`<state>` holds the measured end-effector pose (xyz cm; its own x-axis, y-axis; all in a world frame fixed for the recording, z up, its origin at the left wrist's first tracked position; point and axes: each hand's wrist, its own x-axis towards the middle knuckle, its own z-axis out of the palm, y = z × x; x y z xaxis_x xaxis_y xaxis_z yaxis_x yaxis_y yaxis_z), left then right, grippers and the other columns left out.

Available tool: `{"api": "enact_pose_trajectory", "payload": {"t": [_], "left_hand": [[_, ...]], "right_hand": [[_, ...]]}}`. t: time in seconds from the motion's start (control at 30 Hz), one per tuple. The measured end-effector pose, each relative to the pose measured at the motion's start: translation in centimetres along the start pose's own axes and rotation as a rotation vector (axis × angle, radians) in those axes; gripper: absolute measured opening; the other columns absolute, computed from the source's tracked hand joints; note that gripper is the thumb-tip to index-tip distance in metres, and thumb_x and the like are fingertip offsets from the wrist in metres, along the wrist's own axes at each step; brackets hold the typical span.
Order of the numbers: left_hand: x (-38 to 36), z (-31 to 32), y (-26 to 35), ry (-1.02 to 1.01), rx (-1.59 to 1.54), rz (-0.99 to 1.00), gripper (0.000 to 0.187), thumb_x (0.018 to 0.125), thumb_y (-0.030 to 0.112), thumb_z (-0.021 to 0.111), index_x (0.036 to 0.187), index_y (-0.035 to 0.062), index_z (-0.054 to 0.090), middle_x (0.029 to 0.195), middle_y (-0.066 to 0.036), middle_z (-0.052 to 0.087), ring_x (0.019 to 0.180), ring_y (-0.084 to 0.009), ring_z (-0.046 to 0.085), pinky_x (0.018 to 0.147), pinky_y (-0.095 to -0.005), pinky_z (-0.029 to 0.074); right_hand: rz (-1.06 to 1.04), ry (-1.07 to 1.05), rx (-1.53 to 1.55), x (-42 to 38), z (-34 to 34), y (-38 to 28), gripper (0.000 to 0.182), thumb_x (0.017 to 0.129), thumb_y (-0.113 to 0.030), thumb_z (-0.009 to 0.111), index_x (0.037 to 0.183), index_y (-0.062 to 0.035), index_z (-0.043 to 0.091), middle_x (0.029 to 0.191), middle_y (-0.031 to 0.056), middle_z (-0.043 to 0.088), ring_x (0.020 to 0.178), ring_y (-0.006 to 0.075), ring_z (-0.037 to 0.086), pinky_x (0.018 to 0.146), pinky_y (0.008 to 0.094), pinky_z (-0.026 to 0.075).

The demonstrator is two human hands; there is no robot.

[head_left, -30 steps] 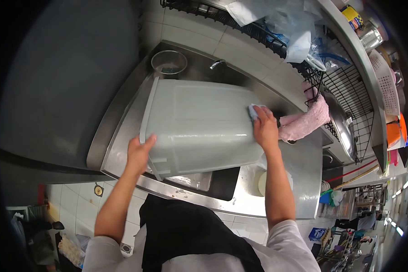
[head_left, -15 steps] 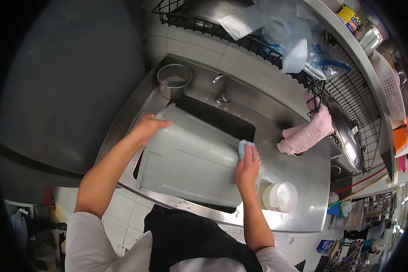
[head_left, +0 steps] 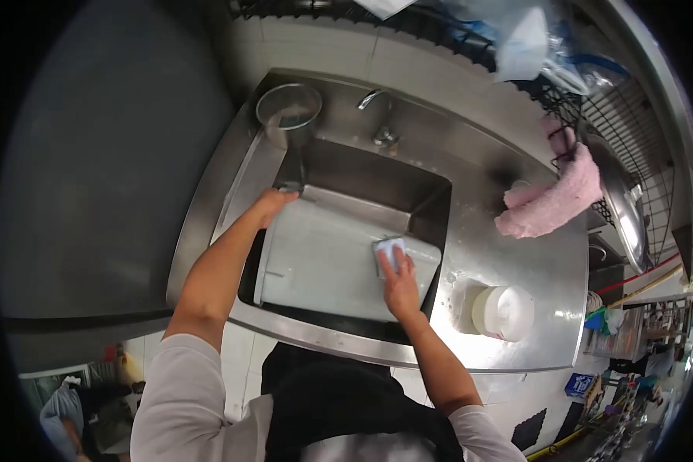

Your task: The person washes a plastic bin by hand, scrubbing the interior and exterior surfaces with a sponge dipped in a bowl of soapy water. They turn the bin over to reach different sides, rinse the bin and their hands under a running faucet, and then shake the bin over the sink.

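A grey plastic tub (head_left: 327, 258) lies tilted in the sink (head_left: 362, 173), one broad outer face turned up. My left hand (head_left: 272, 206) is closed on the tub's far left rim. Pressed against the tub's surface towards its right end is a pale blue sponge (head_left: 390, 248) with a darker edge. My right hand (head_left: 401, 285) holds that sponge with its fingers laid over it. The tub's inside is hidden from me.
A faucet (head_left: 373, 100) rises behind the sink, with a metal bowl (head_left: 289, 112) at the back left corner. To the right stands a white round container (head_left: 508, 312). A pink towel (head_left: 554, 204) hangs by the wire rack. A dark grey panel (head_left: 115, 169) fills the left.
The tub has gone lower into the sink, showing more of the basin's back. My right hand has moved the sponge from the tub's right edge onto its upper face. The view has shifted.
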<state>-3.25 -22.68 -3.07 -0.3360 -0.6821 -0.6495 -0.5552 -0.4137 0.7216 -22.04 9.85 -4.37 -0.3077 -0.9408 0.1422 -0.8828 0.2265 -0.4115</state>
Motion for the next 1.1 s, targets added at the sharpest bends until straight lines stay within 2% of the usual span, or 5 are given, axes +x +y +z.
{"api": "enact_pose_trajectory", "payload": {"t": [0.23, 0.43, 0.57, 0.77, 1.1], "left_hand": [[-1.2, 1.4, -2.9, 0.322, 0.423, 0.356, 0.064, 0.085, 0.049, 0.058, 0.112, -0.0091, 0.052, 0.113, -0.028, 0.057, 0.109, -0.0395, 0.054, 0.091, -0.0405, 0.043], [-1.1, 1.3, -8.6, 0.281, 0.315, 0.315, 0.060, 0.089, 0.050, 0.051, 0.100, -0.0092, 0.055, 0.101, -0.029, 0.060, 0.101, -0.0416, 0.056, 0.085, -0.0429, 0.043], [0.0, 1.1, -9.3, 0.247, 0.312, 0.360, 0.061, 0.090, 0.050, 0.049, 0.100, -0.0093, 0.056, 0.102, -0.030, 0.059, 0.099, -0.0417, 0.057, 0.083, -0.0430, 0.043], [-1.9, 1.2, -8.7, 0.144, 0.289, 0.243, 0.069, 0.089, 0.047, 0.048, 0.121, -0.0144, 0.047, 0.122, -0.033, 0.050, 0.120, -0.0408, 0.046, 0.101, -0.0389, 0.036], [-1.9, 1.7, -8.7, 0.231, 0.354, 0.278, 0.061, 0.090, 0.044, 0.048, 0.121, -0.0087, 0.048, 0.119, -0.031, 0.053, 0.115, -0.0426, 0.049, 0.098, -0.0436, 0.039]], "right_hand": [[0.156, 0.068, -0.002, 0.6, 3.6, 0.5, 0.065, 0.078, 0.001, 0.052, 0.140, -0.0117, 0.034, 0.143, 0.0236, 0.028, 0.130, 0.0479, 0.027, 0.109, 0.0515, 0.026], [-0.066, 0.141, 0.057, 8.0, 9.6, -7.3, 0.070, 0.072, 0.005, 0.049, 0.139, -0.0093, 0.036, 0.143, 0.0218, 0.030, 0.134, 0.0422, 0.025, 0.111, 0.0530, 0.019], [-0.266, -0.020, 0.102, 9.9, 9.8, -7.7, 0.062, 0.074, 0.003, 0.048, 0.134, -0.0093, 0.044, 0.142, 0.0169, 0.036, 0.133, 0.0410, 0.029, 0.111, 0.0492, 0.024], [0.005, -0.009, -0.046, 7.0, 6.6, 2.0, 0.065, 0.072, 0.006, 0.047, 0.135, -0.0073, 0.041, 0.139, 0.0168, 0.038, 0.132, 0.0349, 0.032, 0.109, 0.0480, 0.026], [-0.231, -0.022, 0.204, 13.6, 10.1, -10.1, 0.059, 0.071, 0.007, 0.046, 0.128, -0.0070, 0.049, 0.130, 0.0190, 0.046, 0.125, 0.0400, 0.038, 0.107, 0.0453, 0.030]]}}
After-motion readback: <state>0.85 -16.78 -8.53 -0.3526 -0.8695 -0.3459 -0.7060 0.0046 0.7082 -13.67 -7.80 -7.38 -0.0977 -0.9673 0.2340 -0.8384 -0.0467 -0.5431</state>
